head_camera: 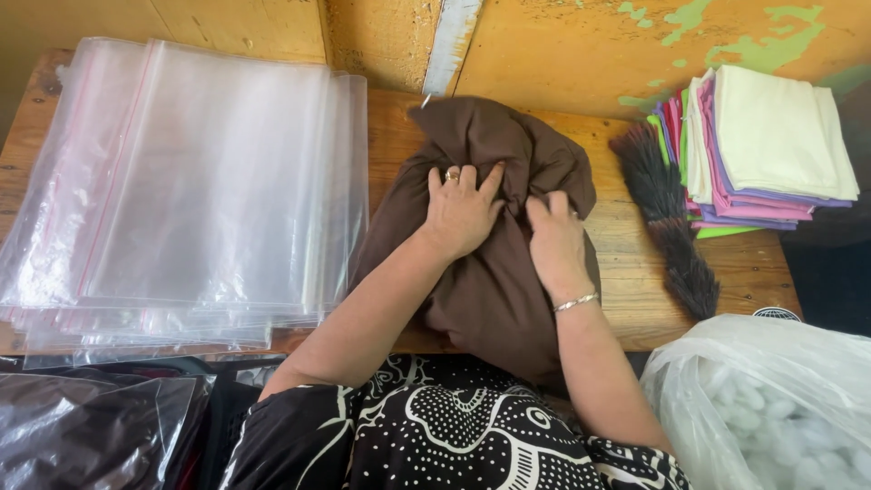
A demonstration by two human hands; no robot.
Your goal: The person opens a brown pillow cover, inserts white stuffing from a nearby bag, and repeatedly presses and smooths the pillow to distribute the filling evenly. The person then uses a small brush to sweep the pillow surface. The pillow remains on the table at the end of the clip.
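Brown cloth bundle (494, 263) lies mid-bench on the wooden table (626, 254), its near end hanging over the edge toward the person. Left hand (461, 210) lies palm-down on the bundle's top, fingers spread and pressing, ring on one finger. Right hand (555, 243) just beside it, fingers curled into a fold of the cloth, bracelet at the wrist. Left of the bundle: stack of clear plastic bags (190, 191). Right of it: dark brush (667, 218), then folded coloured cloths (771, 145). Near right: bag of white stuffing (771, 408).
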